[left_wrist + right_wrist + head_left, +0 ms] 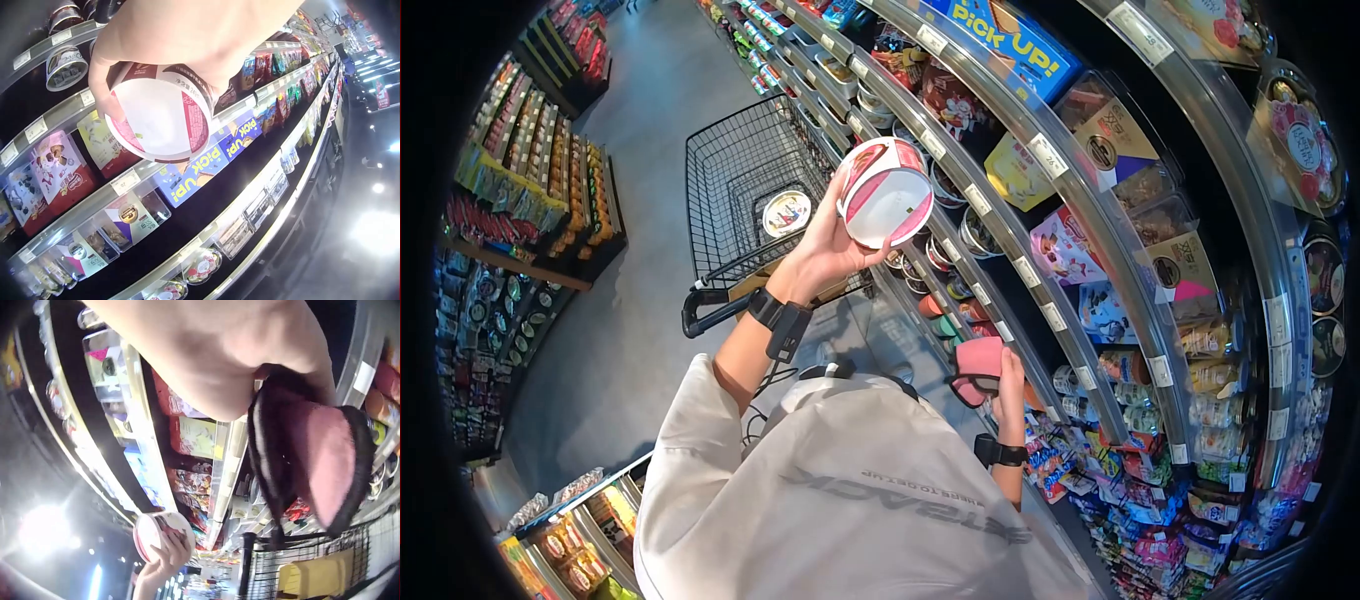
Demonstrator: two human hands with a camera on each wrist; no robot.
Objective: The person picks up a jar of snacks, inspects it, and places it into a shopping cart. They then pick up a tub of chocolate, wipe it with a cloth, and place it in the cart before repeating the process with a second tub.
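My left hand (832,232) grips a round white tub (890,205) by its side, raised in front of the shelves. The tub has pink and red printing, and its round white end with pink label panels faces me. In the left wrist view, fingers and thumb wrap the tub (159,122) from above. Lower down, my right hand (1008,385) holds a folded pink cloth item (980,358) with black trim; its exact kind I cannot tell. The right wrist view shows the pink cloth (322,462) hanging from that hand, partly folded over.
A black wire shopping cart (720,165) stands ahead, with a round white-lidded tub (787,213) in it. Shelves with price-tag rails (1055,315) run along the right, stocked with snack packs and a blue Pick Up! box (1000,45). Another stocked shelf (530,180) lines the left of the aisle.
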